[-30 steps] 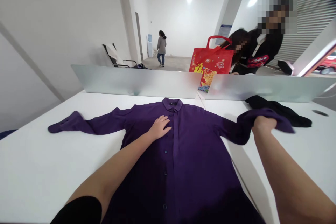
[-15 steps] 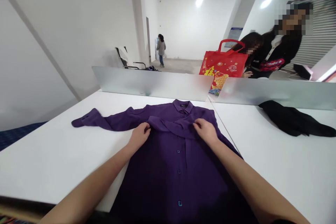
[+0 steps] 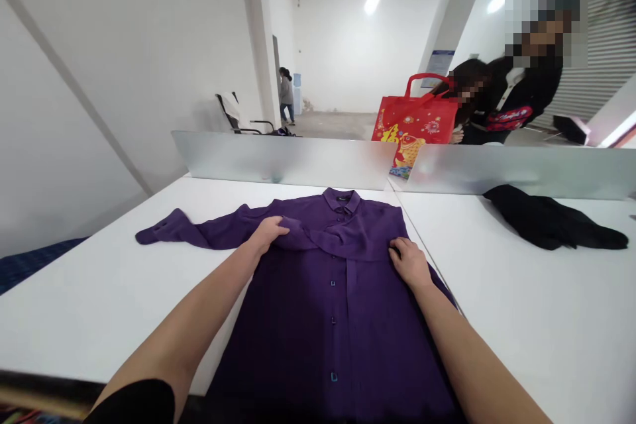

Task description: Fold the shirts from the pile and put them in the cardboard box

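Observation:
A purple button-up shirt (image 3: 308, 305) lies front side up, its collar pointing away from me. The sleeve on the left stretches out sideways across the table, and the other sleeve (image 3: 342, 238) is folded over the chest. My left hand (image 3: 269, 233) grips the end of that folded sleeve between thumb and fingers. On the right side of the shirt, near the sleeve's fold, rests my right hand (image 3: 411, 262); its fingers are slightly bent and apart, touching the cloth.
A low frosted divider (image 3: 288, 159) runs along the back of the white table (image 3: 124, 305). A black cloth item (image 3: 551, 218) lies at right. Behind the divider are a red bag (image 3: 417, 119) and two people; another person (image 3: 286, 96) is farther off.
My right hand has moved right, from the folded sleeve's middle toward the shirt's side, and its fingers have loosened. My left hand has shifted slightly up and left at the sleeve end.

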A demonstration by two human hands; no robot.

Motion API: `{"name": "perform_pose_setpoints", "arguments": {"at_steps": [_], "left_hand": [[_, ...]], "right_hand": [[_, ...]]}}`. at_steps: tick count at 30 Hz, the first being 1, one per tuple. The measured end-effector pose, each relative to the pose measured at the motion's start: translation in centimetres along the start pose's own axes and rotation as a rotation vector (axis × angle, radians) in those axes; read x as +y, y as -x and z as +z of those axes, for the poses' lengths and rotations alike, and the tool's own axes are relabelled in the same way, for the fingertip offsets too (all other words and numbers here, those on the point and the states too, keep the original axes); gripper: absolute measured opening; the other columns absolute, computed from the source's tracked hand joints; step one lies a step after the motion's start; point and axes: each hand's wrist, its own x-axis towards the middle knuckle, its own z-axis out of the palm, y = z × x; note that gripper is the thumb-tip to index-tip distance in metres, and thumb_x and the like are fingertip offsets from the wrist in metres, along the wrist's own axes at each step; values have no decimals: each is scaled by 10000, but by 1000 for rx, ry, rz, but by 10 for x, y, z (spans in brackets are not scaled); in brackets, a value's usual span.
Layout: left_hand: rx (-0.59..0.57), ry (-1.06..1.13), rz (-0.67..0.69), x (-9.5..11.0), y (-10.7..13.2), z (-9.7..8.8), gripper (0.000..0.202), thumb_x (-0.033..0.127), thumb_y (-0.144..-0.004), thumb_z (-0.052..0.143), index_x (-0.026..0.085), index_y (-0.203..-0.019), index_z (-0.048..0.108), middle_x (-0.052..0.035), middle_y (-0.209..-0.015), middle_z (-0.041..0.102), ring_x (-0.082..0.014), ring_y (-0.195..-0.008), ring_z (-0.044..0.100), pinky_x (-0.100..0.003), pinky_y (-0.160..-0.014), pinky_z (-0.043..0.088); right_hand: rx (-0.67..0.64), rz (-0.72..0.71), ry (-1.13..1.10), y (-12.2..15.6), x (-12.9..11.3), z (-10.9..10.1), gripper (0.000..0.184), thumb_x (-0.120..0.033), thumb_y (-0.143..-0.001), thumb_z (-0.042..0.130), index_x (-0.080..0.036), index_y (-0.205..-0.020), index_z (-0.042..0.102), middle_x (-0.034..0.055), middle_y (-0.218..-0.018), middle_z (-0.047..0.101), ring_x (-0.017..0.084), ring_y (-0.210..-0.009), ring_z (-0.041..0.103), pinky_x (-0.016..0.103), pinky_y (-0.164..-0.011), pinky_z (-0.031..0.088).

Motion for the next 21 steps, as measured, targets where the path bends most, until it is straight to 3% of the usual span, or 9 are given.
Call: {"name": "perform_pose_setpoints", "arguments": {"at_steps": [2, 4, 7, 10, 13, 15, 18, 21], "left_hand": [[11, -57, 146, 18, -4, -9, 202, 280, -665, 665, 178, -838, 653, -41, -907, 705, -226, -917, 651, -371, -869, 517], [35, -250, 403, 30, -8, -23, 130, 204, -732, 569, 203, -832, 652, -40, -1019, 697, -231, -1087, 596, -398, -1005, 443], [-8, -716, 733, 23, -10, -46, 259, 73, -766, 452, 226, -800, 658, -54, -1191, 661, -263, -1294, 462, -489, -1100, 333], [-18, -1042, 698, -6, -6, -65, 390, 1, -741, 429, 244, -908, 685, -69, -1358, 574, -320, -1365, 388, -584, -1095, 294], [91, -1102, 617, -27, 2, -69, 401, 24, -794, 399, 212, -1005, 683, -122, -1347, 568, -328, -1338, 422, -553, -1066, 356], [106, -1039, 638, -30, 7, -58, 363, 94, -870, 377, 188, -1059, 672, -139, -1303, 589, -296, -1311, 454, -493, -1076, 378], [0, -963, 661, -29, 12, -28, 367, 271, -952, 396, 172, -1230, 613, -130, -1388, 537, -286, -1360, 402, -459, -1125, 337], [-127, -1026, 497, -35, 19, 3, 559, 482, -950, 431, 189, -1426, 459, -123, -1530, 386, -364, -1419, 294, -535, -1121, 309]], "right_hand": [[2, 6, -15, -2, 4, 0, 194, -260, -908, 478, -209, -995, 644, 75, -1119, 656, 249, -1040, 574, 369, -862, 437], [0, 8, -28, -2, 6, -1, 183, -258, -903, 482, -208, -983, 639, 71, -1107, 658, 245, -1035, 574, 361, -859, 434], [-2, -1, -34, -2, 8, -1, 173, -256, -895, 491, -208, -973, 637, 70, -1084, 661, 238, -1020, 577, 349, -846, 435], [-4, 9, -32, -3, 8, -1, 172, -262, -893, 493, -209, -958, 643, 67, -1061, 664, 235, -1001, 580, 352, -846, 436], [10, 45, -30, -5, 7, -3, 193, -269, -898, 483, -199, -957, 652, 75, -1066, 663, 241, -999, 576, 361, -844, 435], [57, 128, 1, -6, 7, -5, 232, -275, -906, 465, -181, -1004, 654, 102, -1112, 650, 253, -1019, 568, 370, -830, 433], [94, 306, 107, -6, 7, -10, 327, -340, -933, 435, -143, -1094, 640, 158, -1149, 621, 299, -1059, 545, 403, -803, 425], [15, 369, 208, -5, 9, -15, 387, -425, -935, 454, -126, -1088, 644, 174, -1104, 614, 327, -1062, 531, 430, -797, 418]]}}
